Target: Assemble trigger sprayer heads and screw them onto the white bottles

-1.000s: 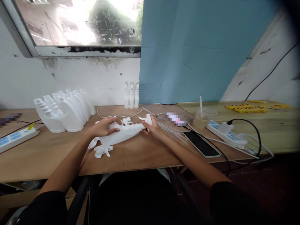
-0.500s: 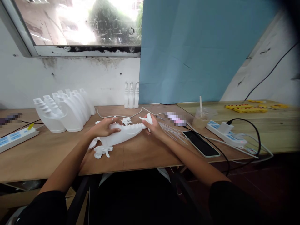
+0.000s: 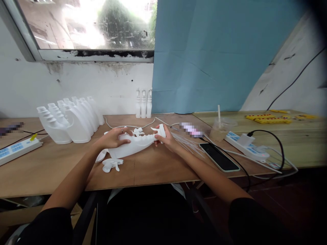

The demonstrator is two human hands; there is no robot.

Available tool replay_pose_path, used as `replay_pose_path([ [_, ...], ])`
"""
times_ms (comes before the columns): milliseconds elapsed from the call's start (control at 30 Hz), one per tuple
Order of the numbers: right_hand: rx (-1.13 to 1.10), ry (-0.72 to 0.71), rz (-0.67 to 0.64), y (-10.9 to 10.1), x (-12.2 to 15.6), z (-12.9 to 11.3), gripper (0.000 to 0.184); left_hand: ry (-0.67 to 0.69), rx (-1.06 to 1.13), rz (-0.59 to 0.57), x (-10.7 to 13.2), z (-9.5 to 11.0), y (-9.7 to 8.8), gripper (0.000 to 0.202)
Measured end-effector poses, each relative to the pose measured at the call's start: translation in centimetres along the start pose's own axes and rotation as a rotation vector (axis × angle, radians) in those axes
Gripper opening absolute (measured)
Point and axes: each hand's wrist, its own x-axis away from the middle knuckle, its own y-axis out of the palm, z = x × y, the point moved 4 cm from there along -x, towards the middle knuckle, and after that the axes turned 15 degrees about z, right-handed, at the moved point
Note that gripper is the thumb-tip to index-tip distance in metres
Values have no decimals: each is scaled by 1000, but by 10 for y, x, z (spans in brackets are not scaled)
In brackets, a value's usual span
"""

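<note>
A white plastic bottle (image 3: 133, 146) lies tilted on its side in front of me, its neck pointing right. My left hand (image 3: 116, 137) is closed around the body of the bottle, thumb on the near side. At the neck, my right hand (image 3: 166, 136) grips a white trigger spray head (image 3: 161, 131), which meets the bottle's mouth; whether its thread is engaged is hidden by the fingers. Another trigger spray head (image 3: 112, 165) lies on the table just below the bottle's base. More white spray heads (image 3: 138, 131) lie behind the bottle, partly covered.
Several white bottles (image 3: 76, 126) without heads stand at the left. Three finished-looking spray bottles (image 3: 143, 105) stand against the wall. Thin clear tubes (image 3: 187, 143), a phone (image 3: 219, 156), a cup with a straw (image 3: 219, 129) and power strips (image 3: 246, 146) with cables lie to the right.
The right hand has turned slightly at the neck with the spray head, and the bottle's neck end has shifted a little left. The left hand keeps its hold.
</note>
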Motion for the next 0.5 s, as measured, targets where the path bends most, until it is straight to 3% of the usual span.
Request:
replay_pose_path([
  [233, -47, 91, 64, -2, 1, 1, 52, 5, -10, -9, 0, -1, -1, 31],
  [500, 23, 55, 126, 0, 2, -1, 50, -26, -4, -27, 1, -2, -1, 32],
])
